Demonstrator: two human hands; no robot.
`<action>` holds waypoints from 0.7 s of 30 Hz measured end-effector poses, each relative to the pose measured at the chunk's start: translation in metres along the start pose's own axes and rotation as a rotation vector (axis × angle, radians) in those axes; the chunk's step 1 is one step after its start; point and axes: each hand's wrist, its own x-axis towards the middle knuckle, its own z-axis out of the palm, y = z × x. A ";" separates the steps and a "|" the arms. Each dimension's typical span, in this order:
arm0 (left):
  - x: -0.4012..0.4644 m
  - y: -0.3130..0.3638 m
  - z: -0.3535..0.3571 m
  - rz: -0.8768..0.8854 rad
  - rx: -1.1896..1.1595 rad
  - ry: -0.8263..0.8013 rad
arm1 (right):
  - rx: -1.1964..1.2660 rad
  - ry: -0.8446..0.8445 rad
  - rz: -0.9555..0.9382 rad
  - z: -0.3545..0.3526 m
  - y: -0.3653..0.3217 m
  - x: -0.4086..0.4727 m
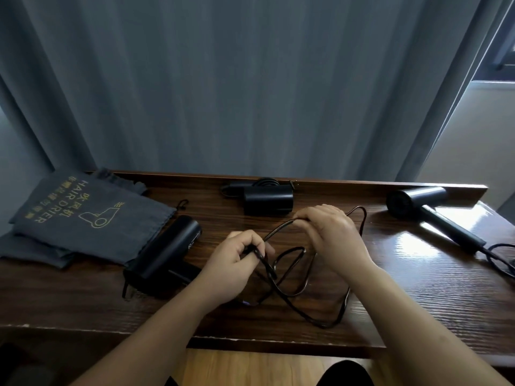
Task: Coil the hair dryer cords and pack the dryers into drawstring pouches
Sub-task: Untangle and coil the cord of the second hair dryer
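Wooden surface [418, 274] before grey curtains carries the cord [295, 305], looped at centre; left hand [237, 263] pinches it at nine o'clock, right hand [331, 232] grips a strand at one o'clock; slack trails toward six; its dryer [164, 252] lies nearer the left hand, pouches [83, 218] beyond at ten; open room rightward.

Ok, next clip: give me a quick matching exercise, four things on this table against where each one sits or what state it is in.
Things:
1. drawstring pouches
2. cord
3. far dryer
4. right-hand dryer

Places or states:
A. against the table's back edge, at the middle
B. stacked flat at the table's left end
C. lying near the table's right end, its own cord trailing off right
D. held by the left hand and the right hand, looping loosely on the wood

Pairs: 1-B, 2-D, 3-A, 4-C
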 end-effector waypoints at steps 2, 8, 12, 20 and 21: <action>0.002 0.000 -0.001 0.033 -0.020 0.029 | 0.045 0.047 0.069 -0.003 0.001 0.000; 0.000 -0.003 -0.002 0.088 -0.137 0.086 | 0.149 0.218 0.332 -0.007 0.009 0.004; 0.001 -0.006 0.002 0.083 -0.145 0.142 | 0.107 0.124 0.531 -0.007 0.021 0.005; 0.002 -0.003 0.004 0.022 0.115 0.166 | 0.087 -0.159 -0.096 -0.018 -0.021 0.004; 0.002 -0.001 0.006 0.023 0.118 0.153 | 0.109 -0.201 -0.186 -0.019 -0.030 0.005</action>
